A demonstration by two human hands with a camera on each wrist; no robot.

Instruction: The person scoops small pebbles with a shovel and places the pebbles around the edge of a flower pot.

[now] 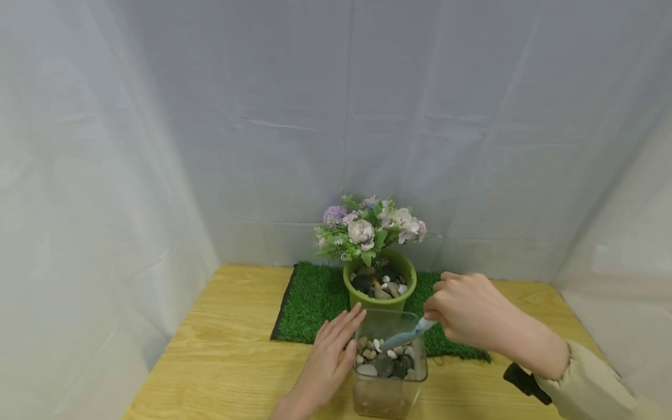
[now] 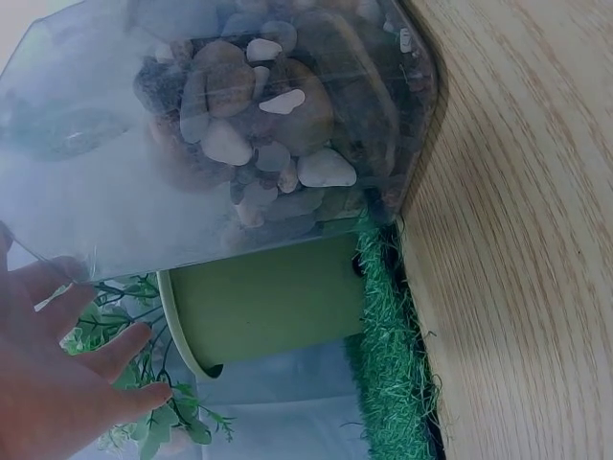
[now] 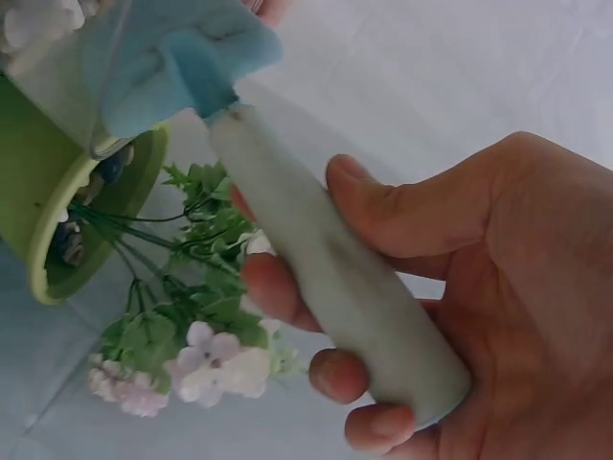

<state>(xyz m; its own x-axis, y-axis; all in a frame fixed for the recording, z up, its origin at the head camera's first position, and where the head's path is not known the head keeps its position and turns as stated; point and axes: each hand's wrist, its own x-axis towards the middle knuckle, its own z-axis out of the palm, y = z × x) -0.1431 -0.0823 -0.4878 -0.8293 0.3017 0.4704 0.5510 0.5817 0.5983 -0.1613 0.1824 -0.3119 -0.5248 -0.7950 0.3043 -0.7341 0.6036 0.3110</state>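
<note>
My right hand (image 1: 469, 309) grips the pale handle (image 3: 330, 264) of a small blue trowel (image 1: 401, 338). The trowel's blade points down inside a clear plastic container (image 1: 385, 402), over pebbles (image 1: 385, 366) of white, brown and dark grey. My left hand (image 1: 328, 356) has its fingers extended and rests at the container's left rim; the left wrist view shows its fingertips by the rim. Right behind the container stands a green flowerpot (image 1: 380, 302), holding stones and artificial flowers (image 1: 362, 232) in white, pink and purple.
A piece of artificial turf (image 1: 315, 303) lies under the flowerpot on the wooden table (image 1: 210, 350). Pale cloth (image 1: 294, 116) hangs behind the table and on both sides. A black strap piece (image 1: 527, 382) sits at my right wrist.
</note>
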